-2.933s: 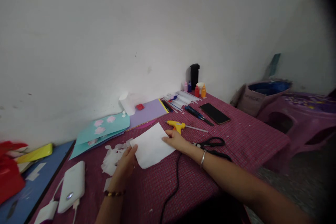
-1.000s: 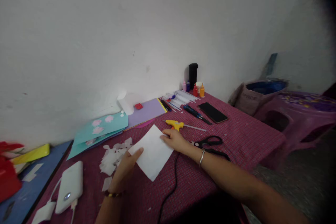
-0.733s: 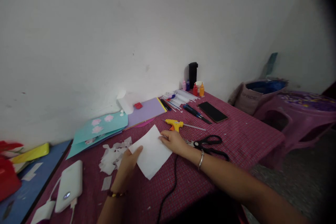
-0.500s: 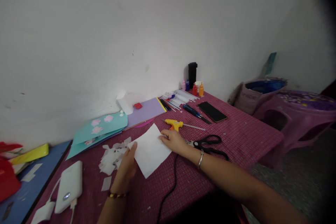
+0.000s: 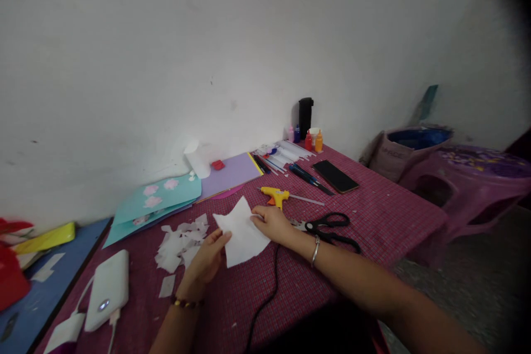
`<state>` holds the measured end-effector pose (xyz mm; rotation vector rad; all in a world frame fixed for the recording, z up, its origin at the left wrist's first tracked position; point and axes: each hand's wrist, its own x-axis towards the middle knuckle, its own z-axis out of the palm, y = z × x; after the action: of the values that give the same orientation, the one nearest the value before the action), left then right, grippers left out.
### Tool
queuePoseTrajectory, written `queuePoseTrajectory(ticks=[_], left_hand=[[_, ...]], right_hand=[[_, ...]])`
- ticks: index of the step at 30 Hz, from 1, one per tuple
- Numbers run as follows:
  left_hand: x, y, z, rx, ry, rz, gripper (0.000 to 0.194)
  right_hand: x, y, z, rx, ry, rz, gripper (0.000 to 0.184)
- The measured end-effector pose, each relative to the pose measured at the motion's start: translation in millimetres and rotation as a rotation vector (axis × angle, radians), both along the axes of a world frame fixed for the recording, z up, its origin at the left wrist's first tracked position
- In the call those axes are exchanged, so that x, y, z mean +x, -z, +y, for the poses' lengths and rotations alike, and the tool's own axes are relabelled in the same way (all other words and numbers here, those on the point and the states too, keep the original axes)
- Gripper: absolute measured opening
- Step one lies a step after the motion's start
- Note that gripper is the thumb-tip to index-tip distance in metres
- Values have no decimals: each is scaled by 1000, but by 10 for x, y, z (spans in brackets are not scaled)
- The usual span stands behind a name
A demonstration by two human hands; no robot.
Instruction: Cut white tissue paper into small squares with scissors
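Note:
A white sheet of paper (image 5: 243,234) is held between my two hands above the checked tabletop, its surface slightly bent. My left hand (image 5: 209,254) pinches the paper's left edge, thumb on top. The far right edge is gripped by my right hand (image 5: 271,224), whose fingertips are partly hidden beneath the sheet. Torn white paper pieces (image 5: 178,246) lie in a heap left of my left hand. Just beyond my right hand rests a yellow glue gun (image 5: 274,197) with a glue stick in its back. Black-handled scissors (image 5: 327,227) lie partly behind my right wrist.
On the red checked table (image 5: 385,215) are a phone (image 5: 335,176), a blue cutter (image 5: 305,174) and small paint bottles (image 5: 308,141). A turquoise folded card (image 5: 160,199) and purple sheet (image 5: 230,176) lie along the wall. A white power bank (image 5: 108,290) with cables sits at left.
My left hand has shifted inward and slightly right along the sheet. The paper now bends, with its left corner showing above my thumb. My right hand stays almost in place.

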<state>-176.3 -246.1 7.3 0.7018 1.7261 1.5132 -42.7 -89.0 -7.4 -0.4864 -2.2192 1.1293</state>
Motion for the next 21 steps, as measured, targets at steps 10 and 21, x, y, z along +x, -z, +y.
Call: queuePoseTrajectory(ticks=[10,21], left_hand=[[327,-53,43,136,31,179,12],[325,-7,79,159,-12,188,11]], right_hand=[[-101,10,-189,-503,-249,76,14],[-70,-60,-271,-661,-370,153,11]])
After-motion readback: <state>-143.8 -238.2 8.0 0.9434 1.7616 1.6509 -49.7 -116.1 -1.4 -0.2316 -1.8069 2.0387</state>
